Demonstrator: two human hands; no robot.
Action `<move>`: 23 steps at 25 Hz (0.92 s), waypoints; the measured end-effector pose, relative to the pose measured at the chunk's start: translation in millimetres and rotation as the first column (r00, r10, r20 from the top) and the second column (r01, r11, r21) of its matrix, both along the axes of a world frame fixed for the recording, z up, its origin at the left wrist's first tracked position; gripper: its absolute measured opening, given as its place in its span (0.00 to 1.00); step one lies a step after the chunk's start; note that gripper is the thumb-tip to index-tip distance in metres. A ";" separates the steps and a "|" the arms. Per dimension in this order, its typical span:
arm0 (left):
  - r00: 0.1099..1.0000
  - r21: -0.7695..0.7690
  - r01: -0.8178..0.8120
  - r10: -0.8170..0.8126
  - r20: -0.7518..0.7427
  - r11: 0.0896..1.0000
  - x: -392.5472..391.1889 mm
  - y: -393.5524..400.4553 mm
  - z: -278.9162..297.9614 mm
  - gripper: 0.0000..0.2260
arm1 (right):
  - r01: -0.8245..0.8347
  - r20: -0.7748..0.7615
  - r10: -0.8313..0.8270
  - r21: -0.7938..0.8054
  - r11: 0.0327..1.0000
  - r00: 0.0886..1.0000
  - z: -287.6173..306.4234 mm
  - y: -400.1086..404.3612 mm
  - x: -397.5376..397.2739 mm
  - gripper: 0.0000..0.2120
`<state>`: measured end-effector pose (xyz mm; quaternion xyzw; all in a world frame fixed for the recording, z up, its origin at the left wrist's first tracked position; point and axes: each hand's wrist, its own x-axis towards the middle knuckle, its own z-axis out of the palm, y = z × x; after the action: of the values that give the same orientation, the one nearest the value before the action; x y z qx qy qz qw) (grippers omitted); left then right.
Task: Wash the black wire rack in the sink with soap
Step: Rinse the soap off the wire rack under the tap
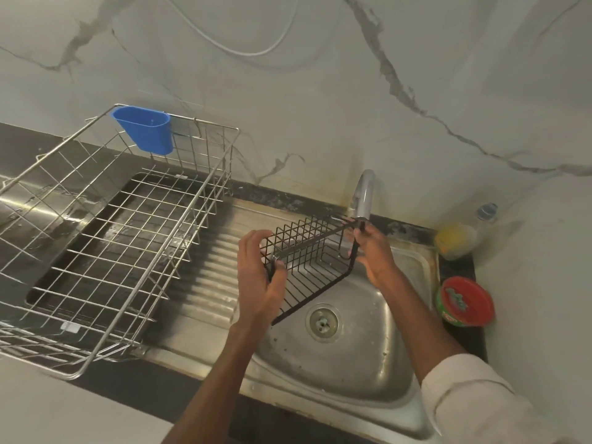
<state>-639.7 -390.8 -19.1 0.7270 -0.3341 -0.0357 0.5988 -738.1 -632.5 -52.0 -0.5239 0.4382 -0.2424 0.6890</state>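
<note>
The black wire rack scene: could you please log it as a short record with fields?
rack: black wire rack held over the sink, under the tap
left hand: grips the rack's left end
right hand: holds the rack's right corner by the tap
water: none clearly visible
soap: red-lidded tub on the counter, right of the sink
drainer: steel dish basket with blue cup

The black wire rack [307, 251] was a small triangular corner basket of thin grid wire, held tilted above the sink [368, 363], its near corner pointing down toward the drain. The steel sink basin was round-cornered and dull, with spots on its wall.
</note>
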 end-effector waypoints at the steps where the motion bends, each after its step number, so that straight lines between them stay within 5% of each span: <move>1: 0.998 -0.014 0.007 -0.008 -0.068 1.000 -0.6 -2.7 -1.6 0.24 | 0.027 0.001 -0.027 -0.001 1.000 1.000 -1.5 2.4 -13.0 0.11; 6: 0.884 0.174 0.176 -0.077 -0.461 0.969 6.9 -23.4 -18.5 0.23 | 0.162 0.123 -0.182 0.157 0.974 0.976 -15.9 12.5 -73.4 0.12; 11: 0.869 0.319 0.254 -0.070 -0.489 0.913 23.6 -54.6 -69.3 0.15 | 0.307 0.139 -0.315 0.076 0.949 0.939 6.3 21.5 -109.3 0.17; 15: 0.549 0.120 0.225 -0.024 -0.835 0.967 17.8 -87.2 -79.7 0.14 | 0.329 0.110 -0.321 -0.067 0.942 0.941 18.6 23.7 -119.4 0.20; 19: 0.424 -0.047 0.250 -0.153 -0.892 0.967 6.3 -112.9 -82.2 0.12 | 0.418 0.256 -0.367 -0.181 0.890 0.894 19.6 26.9 -132.7 0.17; 23: 0.405 0.005 0.602 -0.300 -0.864 0.798 6.1 -125.6 -98.6 0.25 | 0.462 0.286 -0.388 -0.269 0.845 0.876 46.1 38.9 -133.8 0.15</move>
<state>-633.6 -516.4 -117.7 0.5856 -0.1860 -0.5899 0.5239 -871.9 -593.6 -5.9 -0.4903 0.4179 -0.5160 0.5645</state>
